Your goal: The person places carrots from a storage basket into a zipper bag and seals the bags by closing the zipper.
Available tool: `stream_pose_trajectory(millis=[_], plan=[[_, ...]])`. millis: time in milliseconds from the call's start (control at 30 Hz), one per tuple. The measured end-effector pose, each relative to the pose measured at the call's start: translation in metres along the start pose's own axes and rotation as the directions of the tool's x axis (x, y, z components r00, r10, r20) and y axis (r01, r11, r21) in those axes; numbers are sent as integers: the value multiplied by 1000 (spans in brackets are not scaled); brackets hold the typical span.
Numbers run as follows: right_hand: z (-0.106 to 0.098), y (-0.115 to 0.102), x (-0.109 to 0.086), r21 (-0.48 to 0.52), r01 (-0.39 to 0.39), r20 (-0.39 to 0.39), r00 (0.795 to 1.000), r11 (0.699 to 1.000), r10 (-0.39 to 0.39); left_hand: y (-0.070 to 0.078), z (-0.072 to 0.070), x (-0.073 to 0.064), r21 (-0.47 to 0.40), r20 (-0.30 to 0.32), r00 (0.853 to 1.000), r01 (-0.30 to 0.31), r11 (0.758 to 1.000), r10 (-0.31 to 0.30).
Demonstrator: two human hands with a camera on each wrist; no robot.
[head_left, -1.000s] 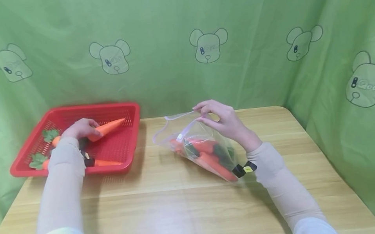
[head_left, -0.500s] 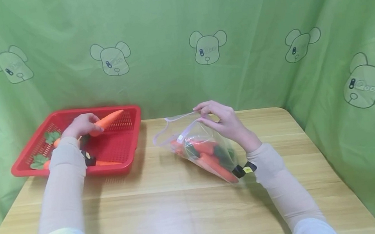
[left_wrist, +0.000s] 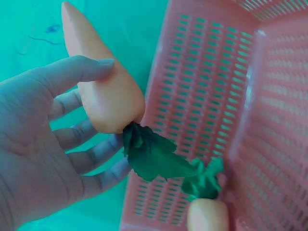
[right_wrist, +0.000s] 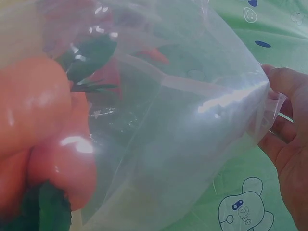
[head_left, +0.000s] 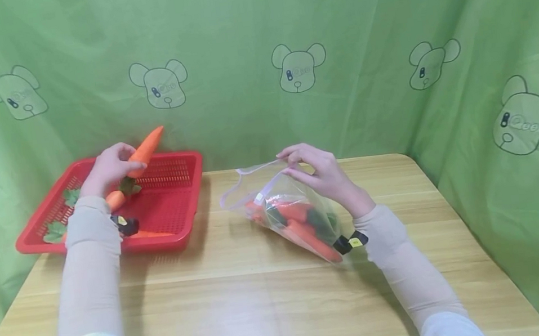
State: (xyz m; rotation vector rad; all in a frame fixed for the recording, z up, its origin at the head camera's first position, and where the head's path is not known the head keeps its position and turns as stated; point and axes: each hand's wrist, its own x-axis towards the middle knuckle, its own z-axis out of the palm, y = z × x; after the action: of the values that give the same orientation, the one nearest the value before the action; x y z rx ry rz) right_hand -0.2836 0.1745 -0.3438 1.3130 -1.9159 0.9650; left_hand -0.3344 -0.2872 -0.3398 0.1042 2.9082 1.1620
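Observation:
My left hand (head_left: 110,167) grips an orange carrot (head_left: 146,152) with green leaves near its thick end, tip pointing up and right, above the red basket (head_left: 194,195). In the left wrist view the thumb lies across the carrot (left_wrist: 108,98) and its leaves (left_wrist: 154,154) hang down. Several more carrots (head_left: 115,200) lie in the basket, partly behind the left arm. My right hand (head_left: 320,172) pinches the upper edge of a clear zip bag (head_left: 246,185), whose mouth gapes toward the left. Inside the bag are several carrots (right_wrist: 33,106) with green leaves.
The basket stands at the back left of the wooden table (head_left: 217,311), the bag right of the middle. A green curtain (head_left: 232,36) with mouse-head prints hangs behind and along both sides. A black strap piece (head_left: 351,243) sits at the right wrist.
My left hand has lifted the carrot up out of the basket, and its tip has swung upward above the rim. My right hand and the bag have stayed in place.

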Motion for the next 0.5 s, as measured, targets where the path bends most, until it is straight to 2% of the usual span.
stream_pose_trajectory(millis=[267,500], plan=[[-1,1,0,1,-14,2,1000,1000,14,22,-9,-4,-26,-69,997,-28,999,27],[-2,0,1,-2,-11,7,1000,1000,11,44,-11,-12,-44,-84,995,-53,998,49]])
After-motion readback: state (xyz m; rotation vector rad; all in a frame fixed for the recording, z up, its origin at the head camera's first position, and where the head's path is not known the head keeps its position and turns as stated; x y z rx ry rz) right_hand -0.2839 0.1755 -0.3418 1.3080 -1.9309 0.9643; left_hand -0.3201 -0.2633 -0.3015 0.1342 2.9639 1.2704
